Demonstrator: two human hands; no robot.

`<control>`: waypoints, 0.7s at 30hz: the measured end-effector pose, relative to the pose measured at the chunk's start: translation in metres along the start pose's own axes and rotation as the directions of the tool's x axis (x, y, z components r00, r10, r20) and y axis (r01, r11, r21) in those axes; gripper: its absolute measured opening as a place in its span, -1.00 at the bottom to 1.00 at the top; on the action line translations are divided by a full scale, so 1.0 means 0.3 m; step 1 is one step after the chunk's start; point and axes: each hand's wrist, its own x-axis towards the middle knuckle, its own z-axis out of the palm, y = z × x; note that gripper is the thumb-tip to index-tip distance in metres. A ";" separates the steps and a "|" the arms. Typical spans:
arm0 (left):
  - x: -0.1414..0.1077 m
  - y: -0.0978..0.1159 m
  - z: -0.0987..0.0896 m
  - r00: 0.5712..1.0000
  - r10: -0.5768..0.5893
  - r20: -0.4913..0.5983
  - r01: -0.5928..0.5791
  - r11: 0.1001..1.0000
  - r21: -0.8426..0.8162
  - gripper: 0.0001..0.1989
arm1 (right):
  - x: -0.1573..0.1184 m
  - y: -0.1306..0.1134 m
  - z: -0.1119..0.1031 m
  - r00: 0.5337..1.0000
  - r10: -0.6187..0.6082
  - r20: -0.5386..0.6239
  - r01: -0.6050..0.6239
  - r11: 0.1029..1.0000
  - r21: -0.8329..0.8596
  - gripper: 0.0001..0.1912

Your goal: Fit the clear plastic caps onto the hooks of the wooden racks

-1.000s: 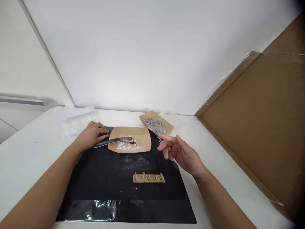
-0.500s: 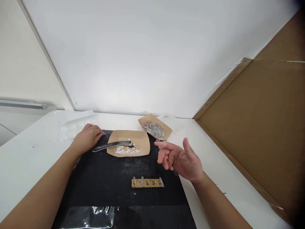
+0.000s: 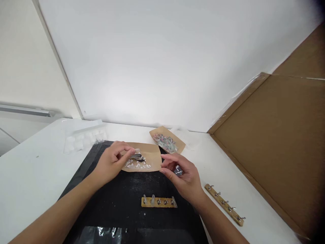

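Observation:
My left hand (image 3: 114, 162) reaches over the left side of a brown paper tray (image 3: 152, 154), thumb and fingertips pressed together; any small thing between them is too small to tell. A dark flat stick (image 3: 137, 156) shows beside these fingertips, its other end hidden. Small white pieces (image 3: 138, 165) are scattered in the tray. My right hand (image 3: 181, 173) is at the tray's right edge, fingers curved and thumb apart from the index finger. Nearer to me lies a yellowish strip (image 3: 159, 202) with several small metal holders, some bearing clear upright tips.
A second paper tray (image 3: 180, 145) holds many wrapped bits behind. Clear plastic packaging (image 3: 85, 137) is at the back left. Another strip with metal clips (image 3: 224, 205) lies on the right. A black mat (image 3: 114, 206) covers the middle; cardboard (image 3: 274, 135) stands at the right.
My left hand has moved right, from beside the tray to over the stick. My right hand has lowered to the tray's edge and curled its fingers. The right-hand strip has come into view.

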 end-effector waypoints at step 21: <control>-0.047 0.049 0.075 0.974 0.069 0.216 -0.033 0.986 -0.164 -0.63 | 0.046 -0.002 0.101 0.957 -0.269 0.108 0.290 0.873 -0.393 -0.90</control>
